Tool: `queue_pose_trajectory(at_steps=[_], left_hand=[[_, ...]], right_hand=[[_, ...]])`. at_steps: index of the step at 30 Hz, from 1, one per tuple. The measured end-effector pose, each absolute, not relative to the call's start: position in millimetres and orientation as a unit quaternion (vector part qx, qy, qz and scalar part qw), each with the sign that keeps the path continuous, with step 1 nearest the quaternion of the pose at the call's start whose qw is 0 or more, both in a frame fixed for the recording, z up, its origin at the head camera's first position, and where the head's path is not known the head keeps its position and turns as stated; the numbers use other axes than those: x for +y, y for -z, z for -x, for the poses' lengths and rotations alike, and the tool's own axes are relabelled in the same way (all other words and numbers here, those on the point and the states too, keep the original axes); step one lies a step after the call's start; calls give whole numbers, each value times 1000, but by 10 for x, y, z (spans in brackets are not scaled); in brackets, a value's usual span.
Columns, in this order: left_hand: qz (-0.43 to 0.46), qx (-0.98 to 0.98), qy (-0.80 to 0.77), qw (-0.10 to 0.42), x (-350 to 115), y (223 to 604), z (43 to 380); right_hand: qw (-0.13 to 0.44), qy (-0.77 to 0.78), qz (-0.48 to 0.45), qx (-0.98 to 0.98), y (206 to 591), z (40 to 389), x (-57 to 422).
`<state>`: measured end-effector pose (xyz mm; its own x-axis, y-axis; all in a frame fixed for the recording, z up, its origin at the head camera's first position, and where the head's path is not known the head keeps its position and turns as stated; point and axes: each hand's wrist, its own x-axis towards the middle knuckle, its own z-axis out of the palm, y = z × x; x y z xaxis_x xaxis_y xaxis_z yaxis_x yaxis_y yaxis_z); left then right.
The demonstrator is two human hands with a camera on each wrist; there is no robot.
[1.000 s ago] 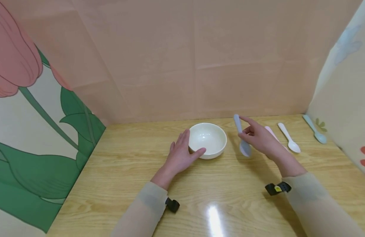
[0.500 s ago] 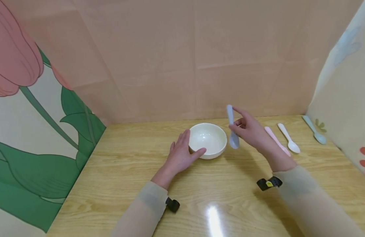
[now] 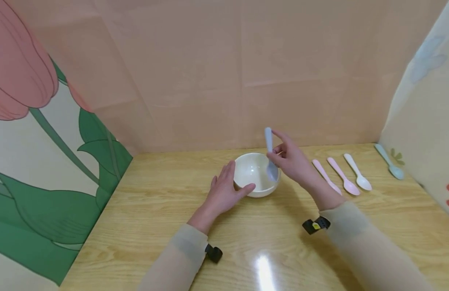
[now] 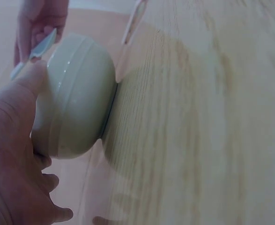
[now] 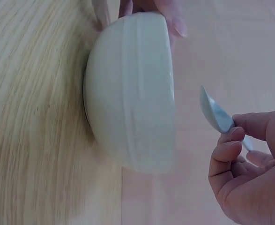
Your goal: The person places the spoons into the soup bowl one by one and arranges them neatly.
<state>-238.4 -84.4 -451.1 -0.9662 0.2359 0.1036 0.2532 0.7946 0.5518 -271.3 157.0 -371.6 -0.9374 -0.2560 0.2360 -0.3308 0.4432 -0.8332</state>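
The right grip pinched the blue spoon, which the right wrist view, unlike the head view, showed clear above the bowl; the left grip, thumb and fingers apart, touched the bowl.

The white bowl looks like smooth, glossy ceramic, the blue spoon like plastic. The wood-grained worktop shines at lower centre of the frame; the pink backdrop resembles creased, matt cloth.
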Motion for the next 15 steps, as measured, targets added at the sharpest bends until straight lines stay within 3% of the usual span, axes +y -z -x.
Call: queue_pose_trajectory(at_steps=[15], left_hand=[[135, -948, 286, 23, -844, 4534, 2383]], right_hand=[[28, -478, -199, -855, 3930, 2841, 1325]])
